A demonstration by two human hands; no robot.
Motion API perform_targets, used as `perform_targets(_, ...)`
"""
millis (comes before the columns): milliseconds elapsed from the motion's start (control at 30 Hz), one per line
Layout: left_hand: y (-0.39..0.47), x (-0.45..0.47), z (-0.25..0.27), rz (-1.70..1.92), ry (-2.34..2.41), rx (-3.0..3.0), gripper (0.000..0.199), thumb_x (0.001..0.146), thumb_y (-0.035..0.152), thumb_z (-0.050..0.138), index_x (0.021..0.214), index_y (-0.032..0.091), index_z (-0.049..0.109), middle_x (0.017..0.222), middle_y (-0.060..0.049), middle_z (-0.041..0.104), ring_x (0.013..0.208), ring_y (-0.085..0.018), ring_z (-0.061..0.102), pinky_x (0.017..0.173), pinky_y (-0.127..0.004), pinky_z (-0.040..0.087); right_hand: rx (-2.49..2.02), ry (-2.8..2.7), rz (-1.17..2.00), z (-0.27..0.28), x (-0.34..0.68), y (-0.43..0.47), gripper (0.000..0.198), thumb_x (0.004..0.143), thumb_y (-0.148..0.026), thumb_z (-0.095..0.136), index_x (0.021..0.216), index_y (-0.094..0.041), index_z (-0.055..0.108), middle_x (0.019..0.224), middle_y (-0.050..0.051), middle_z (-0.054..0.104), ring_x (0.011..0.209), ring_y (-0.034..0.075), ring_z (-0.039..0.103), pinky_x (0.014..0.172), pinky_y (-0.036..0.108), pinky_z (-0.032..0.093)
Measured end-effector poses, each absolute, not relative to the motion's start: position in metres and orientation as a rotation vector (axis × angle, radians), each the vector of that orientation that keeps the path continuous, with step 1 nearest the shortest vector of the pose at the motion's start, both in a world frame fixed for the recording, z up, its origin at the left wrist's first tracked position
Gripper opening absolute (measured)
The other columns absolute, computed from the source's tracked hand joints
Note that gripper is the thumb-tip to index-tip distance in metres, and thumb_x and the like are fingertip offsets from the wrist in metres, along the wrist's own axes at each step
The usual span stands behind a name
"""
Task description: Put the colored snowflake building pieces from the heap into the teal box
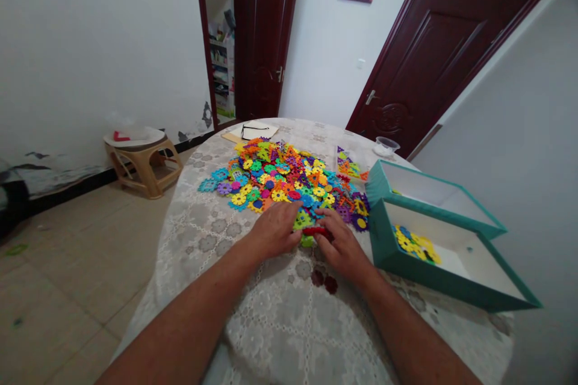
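Observation:
In the head view, my left hand [277, 227] is closed, its fingers and thumb at the edge of a lime-green plastic interlocking piece [303, 219]. Opposite it, my right hand [341, 242] pinches a red interlocking piece [313, 231], seen nearly edge-on, close against the green one. Whether the two pieces are joined I cannot tell. Just beyond my fingers spreads a big heap of colourful interlocking pieces [280, 177], many shaped like flowers or gears. Two dark red flower-shaped pieces [330, 284] lie on the tablecloth below my right hand.
Two teal box halves [456, 280] stand at the right, the nearer holding yellow and blue pieces [415, 243]. Behind the heap are a clear tray [350, 162] with pieces, a small clear bowl [386, 145] and eyeglasses [255, 128]. A tan stool [151, 168] stands left of the round table [194, 252].

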State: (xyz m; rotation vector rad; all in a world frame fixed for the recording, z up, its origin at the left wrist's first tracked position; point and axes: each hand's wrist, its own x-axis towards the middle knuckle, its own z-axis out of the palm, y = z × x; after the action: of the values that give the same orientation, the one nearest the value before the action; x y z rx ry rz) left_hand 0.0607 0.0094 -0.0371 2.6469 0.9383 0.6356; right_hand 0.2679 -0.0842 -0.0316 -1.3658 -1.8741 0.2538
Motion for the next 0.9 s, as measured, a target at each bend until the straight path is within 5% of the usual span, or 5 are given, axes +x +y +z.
perform_targets(167,0.010,0.046,-0.025,0.583,0.833,2.268,0.063,0.087,0.016,0.059,0.148,0.022,0.050,0.117,-0.006,0.076,0.102,-0.021,0.072,0.093,-0.035,0.057,-1.245,-2.032,0.433,-0.017,0.264,-0.096,0.022,0.098,-0.020,0.056,0.117,-0.025,0.066,0.151,0.011,0.059,0.139,0.027,0.056,0.114,0.047,0.047)
perform_targets(367,0.006,0.035,-0.018,0.512,0.675,2.208,0.064,0.083,0.018,0.066,0.146,0.025,0.056,0.139,-0.008,0.069,0.120,-0.025,0.069,0.104,-0.038,0.055,-1.239,-1.965,0.523,-0.023,0.249,-0.098,0.035,0.097,-0.019,0.058,0.132,-0.025,0.064,0.137,0.010,0.068,0.126,0.025,0.065,0.107,0.042,0.051)
perform_targets(567,0.000,0.035,-0.006,0.458,0.488,2.004,0.052,0.094,0.024,0.059,0.146,0.030,0.059,0.141,-0.004,0.070,0.128,-0.024,0.065,0.108,-0.040,0.054,-1.225,-1.700,0.706,-0.031,0.248,-0.096,0.025,0.102,-0.029,0.056,0.125,-0.025,0.063,0.119,0.006,0.073,0.102,0.021,0.071,0.090,0.034,0.057)
perform_targets(900,0.000,0.038,0.000,0.434,0.585,1.978,0.051,0.097,0.042,0.060,0.147,0.029,0.061,0.138,-0.006,0.070,0.125,-0.027,0.065,0.105,-0.041,0.056,-1.385,-1.676,0.508,-0.022,0.249,-0.093,0.018,0.095,-0.029,0.064,0.112,-0.024,0.065,0.083,-0.003,0.065,0.073,0.015,0.057,0.068,0.025,0.045)
